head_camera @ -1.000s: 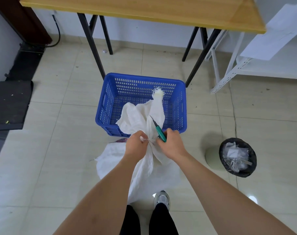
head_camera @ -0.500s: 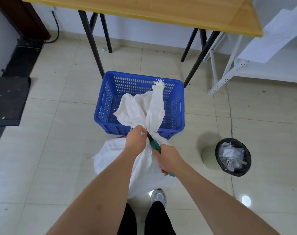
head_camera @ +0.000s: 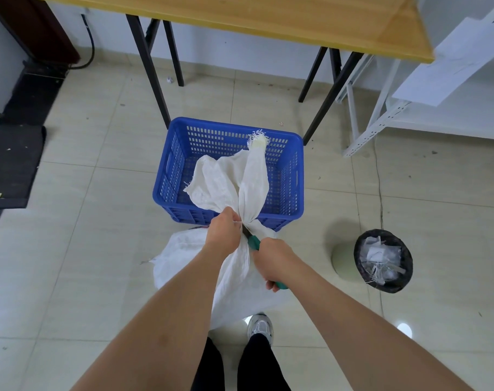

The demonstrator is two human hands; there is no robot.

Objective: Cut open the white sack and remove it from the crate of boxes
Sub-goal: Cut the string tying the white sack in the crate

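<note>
A white woven sack stands on the floor in front of me, its neck bunched and tied. The loose top flops forward over a blue plastic crate. My left hand is closed around the tied neck. In my right hand I grip a green-handled knife, whose blade points up into the neck right beside my left fingers. The sack's contents are hidden.
The blue crate sits under a wooden table with black legs. A black bin full of scraps stands to the right. White shelving is at far right, a dark mat at far left.
My right hand slid down and back toward me along the sack, bringing the knife from above the neck to below it with its blade at the tie. My left hand kept its grip.
</note>
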